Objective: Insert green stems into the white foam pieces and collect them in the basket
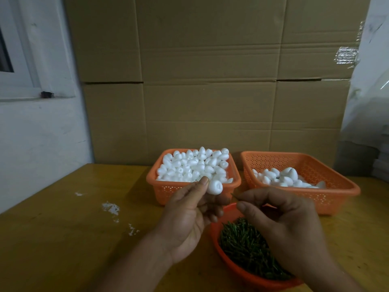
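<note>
green stems (248, 247) are lying in a bowl (214, 230) at 6 o'clock, within easy reach. right hand (280, 218) is pinching one stem, aiming it at the foam piece (215, 187) left hand (189, 209) is gripping. basket (336, 187) at 2 o'clock is waiting for finished pieces.

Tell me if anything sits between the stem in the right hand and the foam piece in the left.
Nothing visible does. The left hand pinches the foam piece, and the stem tip held by the right hand points at it across an open gap.
</note>
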The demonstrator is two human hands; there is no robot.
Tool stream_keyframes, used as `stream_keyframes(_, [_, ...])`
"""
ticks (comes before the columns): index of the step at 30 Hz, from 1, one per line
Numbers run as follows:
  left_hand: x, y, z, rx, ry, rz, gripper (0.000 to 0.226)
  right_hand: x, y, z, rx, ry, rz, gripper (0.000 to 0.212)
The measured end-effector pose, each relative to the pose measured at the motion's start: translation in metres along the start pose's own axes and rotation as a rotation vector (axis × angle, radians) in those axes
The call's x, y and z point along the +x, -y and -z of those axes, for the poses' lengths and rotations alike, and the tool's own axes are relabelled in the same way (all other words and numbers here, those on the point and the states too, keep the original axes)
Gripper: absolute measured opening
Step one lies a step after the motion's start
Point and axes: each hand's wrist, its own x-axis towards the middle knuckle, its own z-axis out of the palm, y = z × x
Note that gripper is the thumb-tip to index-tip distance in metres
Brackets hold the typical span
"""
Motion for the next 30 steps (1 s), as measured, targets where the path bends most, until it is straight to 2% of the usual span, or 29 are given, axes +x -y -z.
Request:
stream_keyframes(17, [-0.005, -0.003, -0.008, 0.064, -0.006, 0.047, 0.031, -0.001, -0.001, -0.005, -0.096, -0.013, 0.036, 0.012])
stream_keyframes(30, [-0.008, 0.000, -0.012, 0.156, 0.017, -0.005, 0.030, -0.004, 0.008, -0.003, -0.497, -0.021, 0.293, 0.018])
